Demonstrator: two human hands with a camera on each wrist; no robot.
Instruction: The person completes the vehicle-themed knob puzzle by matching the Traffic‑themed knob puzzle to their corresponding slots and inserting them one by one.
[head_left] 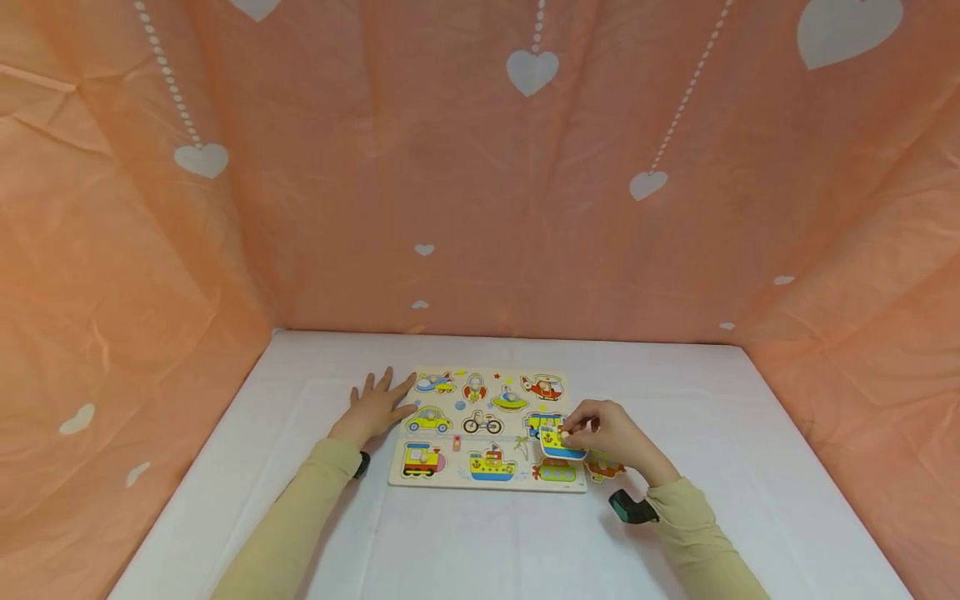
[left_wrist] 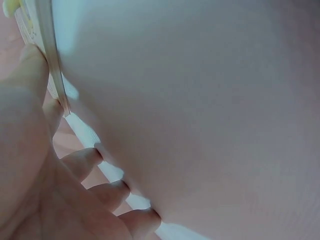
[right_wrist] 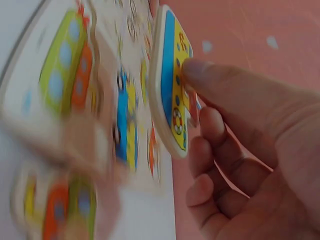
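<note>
A wooden peg puzzle board (head_left: 455,477) with colourful vehicle pictures lies on the white table. My left hand (head_left: 371,412) rests at its upper left edge, fingers spread; the left wrist view has the thumb against the board's side. Thumb and fingers of my right hand (head_left: 615,437) pinch a yellow and blue ship puzzle piece (right_wrist: 172,85) by its knob. That piece is raised and tilted over the board's right part, overlapping the bus picture (head_left: 534,422). Just off the board's right edge, under my right hand, lies a submarine piece (head_left: 603,468), partly hidden.
On the board, a ship picture (head_left: 491,467) is at the bottom middle, with a train (head_left: 422,460) left of it and a green submarine picture (head_left: 555,472) to its right. Orange cloth (head_left: 480,208) with white hearts encloses the white table (head_left: 480,542) at the back and sides.
</note>
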